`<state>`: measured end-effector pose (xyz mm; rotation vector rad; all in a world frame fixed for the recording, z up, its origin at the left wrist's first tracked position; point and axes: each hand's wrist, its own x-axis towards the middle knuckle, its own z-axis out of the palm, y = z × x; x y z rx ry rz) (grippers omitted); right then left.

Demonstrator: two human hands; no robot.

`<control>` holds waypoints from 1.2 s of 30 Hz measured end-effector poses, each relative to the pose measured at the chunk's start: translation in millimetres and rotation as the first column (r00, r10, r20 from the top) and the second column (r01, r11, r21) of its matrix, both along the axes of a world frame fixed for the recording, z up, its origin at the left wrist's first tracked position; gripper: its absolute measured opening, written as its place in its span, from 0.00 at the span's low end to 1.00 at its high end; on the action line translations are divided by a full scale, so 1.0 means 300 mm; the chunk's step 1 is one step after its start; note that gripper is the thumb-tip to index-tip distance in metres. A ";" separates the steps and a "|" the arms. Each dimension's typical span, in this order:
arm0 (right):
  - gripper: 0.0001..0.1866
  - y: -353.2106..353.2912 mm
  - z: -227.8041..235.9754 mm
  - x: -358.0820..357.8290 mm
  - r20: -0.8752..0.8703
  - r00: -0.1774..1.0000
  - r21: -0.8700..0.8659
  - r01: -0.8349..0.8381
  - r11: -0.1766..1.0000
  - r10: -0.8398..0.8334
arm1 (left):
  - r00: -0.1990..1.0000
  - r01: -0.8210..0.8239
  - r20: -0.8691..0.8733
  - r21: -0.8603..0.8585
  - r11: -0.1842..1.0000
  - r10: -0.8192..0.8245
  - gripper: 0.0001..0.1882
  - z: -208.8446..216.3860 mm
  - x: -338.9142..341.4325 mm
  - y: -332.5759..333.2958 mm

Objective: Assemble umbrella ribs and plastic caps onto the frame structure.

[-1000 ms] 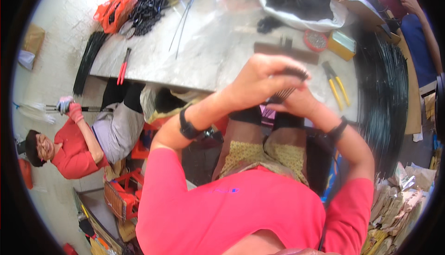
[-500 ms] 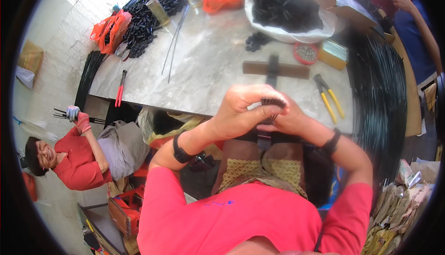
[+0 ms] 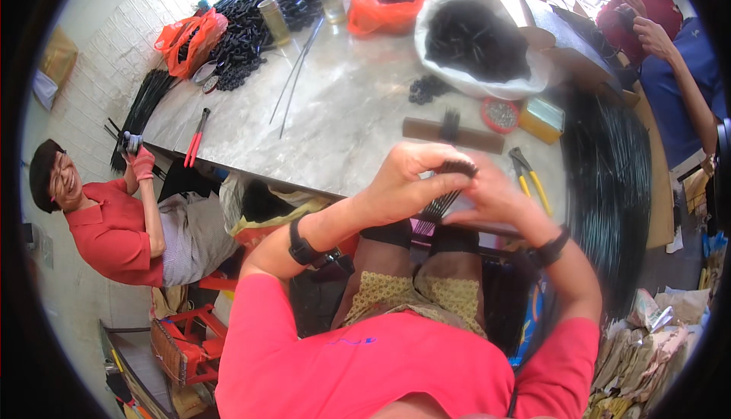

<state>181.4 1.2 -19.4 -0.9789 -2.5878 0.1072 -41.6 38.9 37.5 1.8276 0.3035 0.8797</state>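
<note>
**Bundle of thin rods gripped in both hands at the worktop's near edge**

The left hand (image 3: 407, 179) and the right hand (image 3: 487, 194) meet in front of the chest, their fingers closed tightly around a small bundle of thin dark metal rods (image 3: 442, 198) that fans downward below the grip. Compared with a second ago, the hands have dropped lower and drawn in toward the body, from above the grey marble worktop (image 3: 350, 107) to just over its near edge; the rods now hang past that edge toward the lap. My reading is that the bundle is being squared up or gathered at its top end.

Behind the hands lie a brown wooden strip with a black comb-like piece across it (image 3: 453, 133), yellow-handled pliers (image 3: 529, 175) and a white sack of black small parts (image 3: 476, 42). Red-handled pliers (image 3: 196, 139) lie near the left edge, where a seated person in a red shirt (image 3: 114, 228) works.

The rods' top ends are hidden inside the fingers, so how they are joined cannot be told. The count of rods is too fine to make out.
</note>
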 end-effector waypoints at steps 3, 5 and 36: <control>0.17 0.040 0.030 0.060 -0.198 0.976 0.014 0.095 0.995 -0.091 | 1.000 0.029 0.008 -0.036 0.999 -0.029 0.07 -0.005 -0.001 0.002; 0.16 0.087 -0.024 0.109 -0.211 0.958 0.062 0.214 0.975 -0.197 | 0.999 0.039 0.014 -0.026 0.999 -0.038 0.06 -0.002 0.008 0.004; 0.19 0.297 -0.186 0.045 0.115 0.964 0.319 0.194 0.928 -0.241 | 1.000 0.014 -0.017 0.080 0.997 -0.013 0.05 -0.004 0.018 0.031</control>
